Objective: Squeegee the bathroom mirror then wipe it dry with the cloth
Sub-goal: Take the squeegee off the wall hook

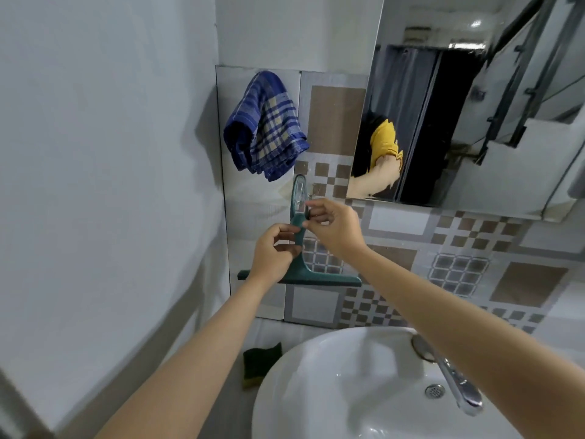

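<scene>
Both hands are on the squeegee (pixel 299 248) where it hangs on the tiled wall: the left hand (pixel 273 252) pinches the green handle partway down between thumb and fingers, and the right hand (pixel 332 224) nips the top of the handle, just below the clear wall hook (pixel 299 193). The blade sits level below the left hand, flat to the tiles. From where I stand it looks like the tool is only being lifted off its hook, so I'd judge the job barely begun. The mirror (pixel 459 99) up to the right is untouched by either hand, and the blue checked cloth (pixel 266 128) hangs bunched on the wall above the hook, well apart from both hands. Squeegeeing and drying both look left to do
</scene>
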`<action>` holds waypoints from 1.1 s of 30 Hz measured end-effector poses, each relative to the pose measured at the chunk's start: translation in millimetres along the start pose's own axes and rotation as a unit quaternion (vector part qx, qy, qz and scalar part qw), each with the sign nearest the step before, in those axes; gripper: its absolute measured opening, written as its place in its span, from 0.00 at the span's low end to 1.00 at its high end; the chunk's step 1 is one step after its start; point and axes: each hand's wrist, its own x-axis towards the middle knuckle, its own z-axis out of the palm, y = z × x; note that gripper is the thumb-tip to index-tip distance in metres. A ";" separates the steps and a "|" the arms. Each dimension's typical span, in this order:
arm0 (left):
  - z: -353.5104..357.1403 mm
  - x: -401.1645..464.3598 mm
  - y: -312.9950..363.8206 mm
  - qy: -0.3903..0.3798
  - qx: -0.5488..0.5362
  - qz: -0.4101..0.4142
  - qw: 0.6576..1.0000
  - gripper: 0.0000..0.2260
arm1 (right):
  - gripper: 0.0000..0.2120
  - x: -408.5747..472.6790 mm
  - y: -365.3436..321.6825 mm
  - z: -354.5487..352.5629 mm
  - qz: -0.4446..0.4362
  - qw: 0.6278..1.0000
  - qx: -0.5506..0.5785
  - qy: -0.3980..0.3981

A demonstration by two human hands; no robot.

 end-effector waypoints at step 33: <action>93.7 25.9 243.4 0.044 0.297 0.395 0.868 0.18 | 0.15 26.6 -101.6 -343.0 -0.401 0.718 -0.569 -0.020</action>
